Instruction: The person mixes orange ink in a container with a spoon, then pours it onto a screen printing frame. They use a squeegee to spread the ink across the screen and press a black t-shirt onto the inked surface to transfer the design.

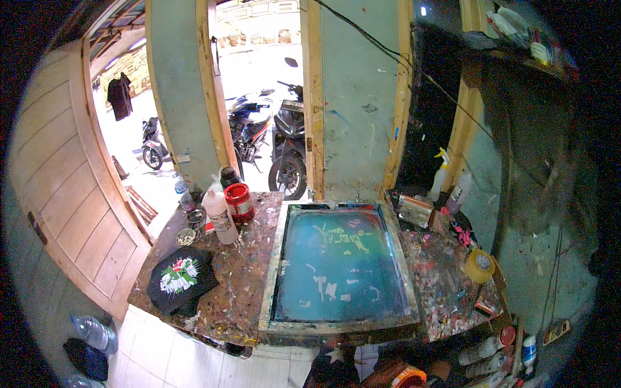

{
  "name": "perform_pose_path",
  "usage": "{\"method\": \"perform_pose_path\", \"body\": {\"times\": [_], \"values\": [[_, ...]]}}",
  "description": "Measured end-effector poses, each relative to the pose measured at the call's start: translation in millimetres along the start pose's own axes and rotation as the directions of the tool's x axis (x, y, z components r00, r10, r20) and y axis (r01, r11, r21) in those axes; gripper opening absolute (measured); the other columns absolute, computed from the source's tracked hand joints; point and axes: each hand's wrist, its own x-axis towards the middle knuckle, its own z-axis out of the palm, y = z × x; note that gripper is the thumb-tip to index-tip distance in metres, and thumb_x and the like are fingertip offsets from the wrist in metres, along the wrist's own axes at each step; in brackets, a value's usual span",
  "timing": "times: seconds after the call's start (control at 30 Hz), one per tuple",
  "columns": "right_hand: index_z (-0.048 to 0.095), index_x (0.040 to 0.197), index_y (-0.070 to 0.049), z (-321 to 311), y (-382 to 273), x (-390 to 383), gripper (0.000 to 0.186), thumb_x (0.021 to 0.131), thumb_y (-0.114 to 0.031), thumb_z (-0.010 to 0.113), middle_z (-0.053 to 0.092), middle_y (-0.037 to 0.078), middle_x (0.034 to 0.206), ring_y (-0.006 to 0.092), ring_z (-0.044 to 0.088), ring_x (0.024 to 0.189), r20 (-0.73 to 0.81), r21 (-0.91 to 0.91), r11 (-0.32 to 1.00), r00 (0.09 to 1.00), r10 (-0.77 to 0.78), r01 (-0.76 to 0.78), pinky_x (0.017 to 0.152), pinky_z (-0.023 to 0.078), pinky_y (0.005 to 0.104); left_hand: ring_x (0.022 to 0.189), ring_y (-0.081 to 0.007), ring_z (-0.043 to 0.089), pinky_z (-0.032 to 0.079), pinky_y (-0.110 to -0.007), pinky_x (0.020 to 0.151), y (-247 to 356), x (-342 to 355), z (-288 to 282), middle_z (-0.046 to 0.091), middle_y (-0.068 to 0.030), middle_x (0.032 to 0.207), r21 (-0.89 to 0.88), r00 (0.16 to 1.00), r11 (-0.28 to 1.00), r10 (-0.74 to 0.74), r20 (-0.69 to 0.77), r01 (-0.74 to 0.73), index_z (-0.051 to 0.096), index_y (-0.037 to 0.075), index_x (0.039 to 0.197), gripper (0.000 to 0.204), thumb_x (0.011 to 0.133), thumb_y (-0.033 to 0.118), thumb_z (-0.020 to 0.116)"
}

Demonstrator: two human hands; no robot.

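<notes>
At the lower edge, a round orange-rimmed thing (409, 376) shows, cut off by the frame; it may be a tape roll or a tub. Dim brown shapes lie on both sides of it. My left hand (378, 373) seems to be the one on its left, and my right hand (440, 369) the one on its right. Shadow hides the fingers, so their grip cannot be made out. Beyond them, a framed printing screen (346, 258) lies flat on the stained table (246, 284). Its blue-green mesh carries pale letter-like shapes.
Left on the table are a black cloth with a paint-smeared patch (178, 275), a plastic bottle (220, 216) and a red tub (240, 204). To the right stand a yellow-lidded jar (480, 266) and a spray bottle (439, 174). Several bottles (485, 352) lie low at right.
</notes>
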Motion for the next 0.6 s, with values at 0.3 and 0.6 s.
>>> {"method": "perform_pose_path", "body": {"times": [0.3, 0.6], "values": [[0.07, 0.083, -0.005, -41, -15, 40, 0.021, 0.089, -0.022, 0.059, 0.067, 0.022, 0.079, 0.0423, 0.065, 0.074, 0.365, 0.079, 0.924, 0.873, 0.322, -0.374, 0.068, 0.052, 0.0499, 0.118, -0.0276, 0.059, 0.043, -0.04, 0.105, 23, 33, -16, 0.064, -0.014, 0.121, -0.417, 0.932, 0.834, -0.318, 0.174, 0.362, 0.06, 0.002, 0.123, 0.063, 0.067, 0.023, 0.079], [0.067, 0.083, -0.007, -23, -3, 32, 0.011, 0.084, -0.015, 0.06, 0.068, 0.017, 0.074, 0.0378, 0.068, 0.07, 0.282, 0.136, 0.903, 0.89, 0.359, -0.408, 0.064, 0.055, 0.0513, 0.123, -0.034, 0.054, 0.041, -0.044, 0.108, -27, 8, 7, 0.06, -0.0138, 0.131, -0.223, 0.93, 0.909, -0.313, 0.193, 0.353, 0.059, 0.011, 0.13, 0.072, 0.068, 0.032, 0.087]]}}
